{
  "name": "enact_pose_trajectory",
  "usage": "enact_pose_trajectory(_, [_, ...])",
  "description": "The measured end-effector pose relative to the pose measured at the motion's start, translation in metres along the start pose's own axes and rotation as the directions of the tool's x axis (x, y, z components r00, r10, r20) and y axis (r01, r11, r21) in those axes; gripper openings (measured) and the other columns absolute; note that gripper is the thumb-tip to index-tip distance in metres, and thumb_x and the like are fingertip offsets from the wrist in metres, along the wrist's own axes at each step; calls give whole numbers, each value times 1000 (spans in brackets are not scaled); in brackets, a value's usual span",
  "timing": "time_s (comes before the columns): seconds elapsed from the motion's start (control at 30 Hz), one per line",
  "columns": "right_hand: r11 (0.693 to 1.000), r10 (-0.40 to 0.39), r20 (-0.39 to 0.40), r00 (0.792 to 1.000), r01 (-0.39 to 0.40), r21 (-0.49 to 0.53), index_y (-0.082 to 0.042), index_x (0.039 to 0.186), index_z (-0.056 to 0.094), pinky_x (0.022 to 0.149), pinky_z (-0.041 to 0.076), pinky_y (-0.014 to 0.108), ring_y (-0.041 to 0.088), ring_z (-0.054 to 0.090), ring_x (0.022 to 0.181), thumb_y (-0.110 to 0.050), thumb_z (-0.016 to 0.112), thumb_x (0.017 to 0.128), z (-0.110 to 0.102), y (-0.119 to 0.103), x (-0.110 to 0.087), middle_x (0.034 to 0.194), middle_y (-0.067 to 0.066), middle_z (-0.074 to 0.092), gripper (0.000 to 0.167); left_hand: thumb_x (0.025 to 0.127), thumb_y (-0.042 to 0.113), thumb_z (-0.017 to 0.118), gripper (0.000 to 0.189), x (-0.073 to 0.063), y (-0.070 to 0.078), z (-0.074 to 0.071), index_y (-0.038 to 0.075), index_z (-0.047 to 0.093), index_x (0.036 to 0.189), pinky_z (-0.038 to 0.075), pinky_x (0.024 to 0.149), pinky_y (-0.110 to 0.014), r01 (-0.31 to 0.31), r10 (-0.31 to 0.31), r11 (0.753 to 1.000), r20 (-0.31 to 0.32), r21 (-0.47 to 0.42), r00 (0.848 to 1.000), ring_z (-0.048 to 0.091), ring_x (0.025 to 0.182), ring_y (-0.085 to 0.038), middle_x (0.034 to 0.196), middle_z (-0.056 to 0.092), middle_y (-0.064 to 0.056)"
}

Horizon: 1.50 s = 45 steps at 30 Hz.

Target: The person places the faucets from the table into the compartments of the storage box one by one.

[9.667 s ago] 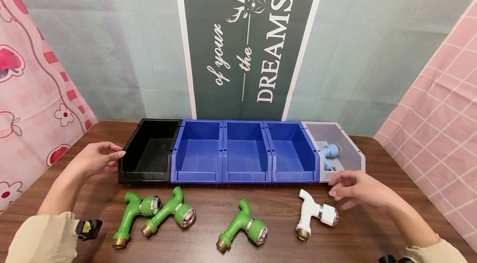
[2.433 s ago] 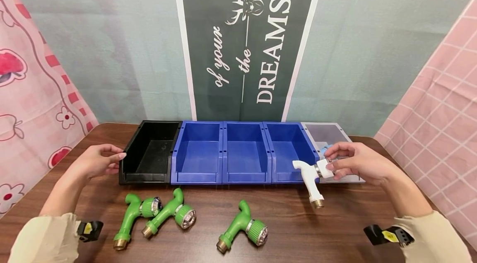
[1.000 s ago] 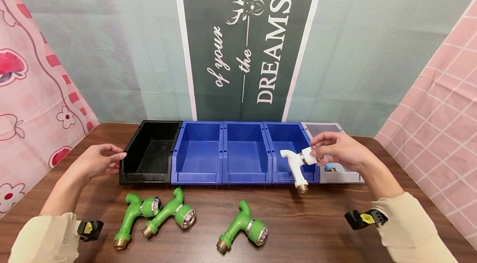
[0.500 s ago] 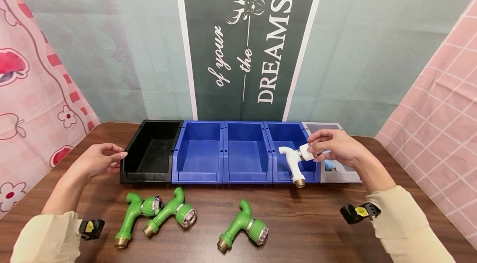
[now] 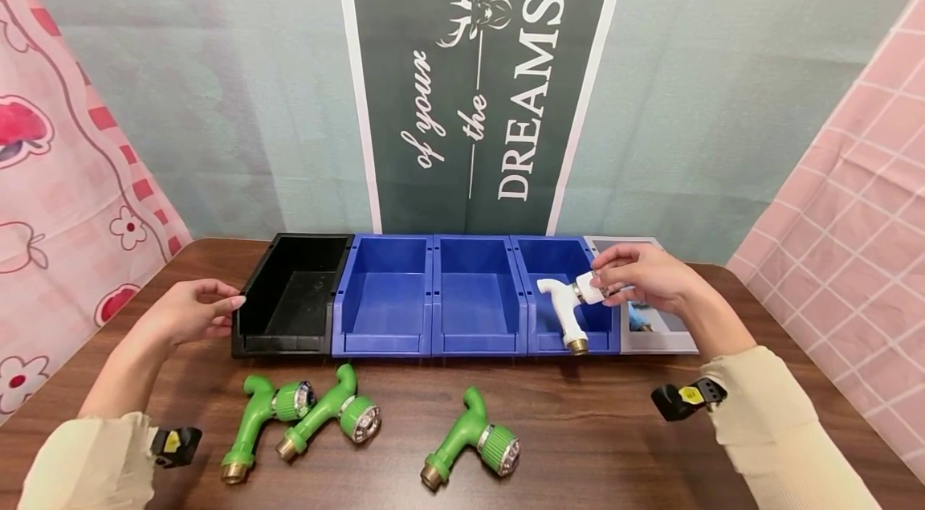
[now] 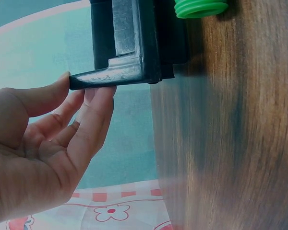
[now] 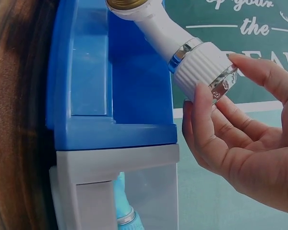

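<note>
In the head view my right hand [image 5: 646,277] pinches the ribbed handle of a white faucet [image 5: 566,305] between thumb and fingertips. The faucet hangs over the front of the rightmost blue bin [image 5: 544,344], its brass threaded end [image 5: 577,346] pointing down. The right wrist view shows the white handle [image 7: 194,72] with its silvery cap at my fingertips. At the far left, my left hand [image 5: 186,316] touches the side of the black bin [image 5: 283,344]. Its thumb is at the rim and its extended fingers rest against the outer wall [image 6: 120,74].
Two more blue bins [image 5: 381,344] [image 5: 478,344] stand between the black bin and the rightmost blue one. A grey bin [image 5: 661,342] at the right end holds a light blue faucet [image 5: 639,319]. Three green faucets [image 5: 249,426] [image 5: 327,414] [image 5: 470,436] lie on the wooden table in front.
The white faucet was lifted from the table by my right hand, then carried left and slightly back from the grey bin to the rightmost blue bin. My left hand stays at the black bin.
</note>
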State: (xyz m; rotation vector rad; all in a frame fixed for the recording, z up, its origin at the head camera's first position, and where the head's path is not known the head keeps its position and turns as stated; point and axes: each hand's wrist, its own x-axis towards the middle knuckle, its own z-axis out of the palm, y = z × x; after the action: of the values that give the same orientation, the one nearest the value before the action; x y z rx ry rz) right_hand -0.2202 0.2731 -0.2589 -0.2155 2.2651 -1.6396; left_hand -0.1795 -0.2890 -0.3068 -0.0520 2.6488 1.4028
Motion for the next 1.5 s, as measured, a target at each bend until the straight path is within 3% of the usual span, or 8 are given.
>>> enact_pose_trajectory(0.43, [998,24,-24,999,-25,-63,7,108,44,72,54,37,19,59,73,-9,60,87,0,-4,8,89,8,63,31,93,11,52,33,-1,0,1,-19,45,105,55,63,-32,-9,9,1000,-2,-3,1000,54,68,-12,78,55,-1])
enact_pose_trajectory(0.8, [999,27,-25,999,-27,-16,10,111,42,71,55,36,17,63,71,-3,61,85,1,-4,16,85,5,65,34,93,11,52,33,-1,0,1,-19,45,105,55,64,-32,-8,8,1000,-5,-7,1000,54,68,-13,77,55,-1])
enact_pose_trajectory(1.5, [999,14,-70,997,-17,-36,9,116,37,71,54,32,15,60,70,-6,60,85,4,-8,24,88,6,63,41,94,12,50,34,-2,0,1,-20,45,106,55,63,-31,-13,13,1000,-4,25,1000,55,68,-13,77,55,-1])
